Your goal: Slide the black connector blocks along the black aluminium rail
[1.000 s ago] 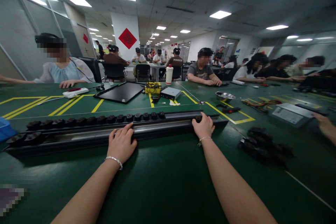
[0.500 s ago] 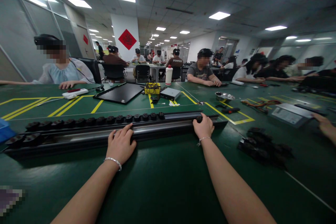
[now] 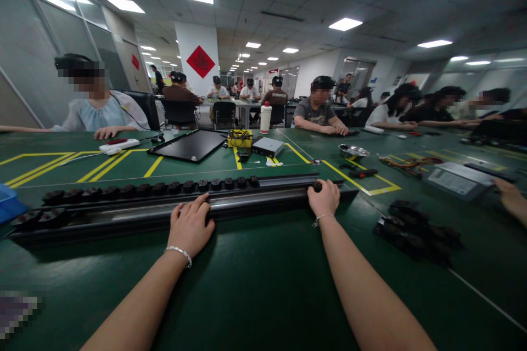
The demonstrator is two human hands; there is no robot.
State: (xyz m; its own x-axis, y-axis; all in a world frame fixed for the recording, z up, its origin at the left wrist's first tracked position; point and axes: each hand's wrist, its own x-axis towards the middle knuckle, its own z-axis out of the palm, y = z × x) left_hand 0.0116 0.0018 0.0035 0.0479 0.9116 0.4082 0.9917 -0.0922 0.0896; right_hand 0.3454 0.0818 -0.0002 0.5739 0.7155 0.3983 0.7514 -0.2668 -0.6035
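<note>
A long black rail (image 3: 230, 201) with a shiny metal channel lies across the green table in front of me. My left hand (image 3: 190, 225) rests on its near side, fingers stretched over the edge and slightly apart. At the rail's right end, my right hand (image 3: 325, 199) is closed on a small black round part (image 3: 317, 187), largely covered by my fingers. Several similar black round parts (image 3: 160, 188) stand in a row along the rail's far track. Two more dark round parts (image 3: 52, 218) sit in the near channel at the left end.
A pile of black parts (image 3: 414, 230) lies right of my right arm. Beyond the rail are a flat black panel (image 3: 187, 146), a grey drive box (image 3: 267, 146), a metal bowl (image 3: 353, 151) and a white bottle (image 3: 265, 118). Another person's hand (image 3: 510, 197) touches a metal box (image 3: 457, 180).
My right hand has shifted slightly right along the rail with the small black round part. My left hand stays where it was.
</note>
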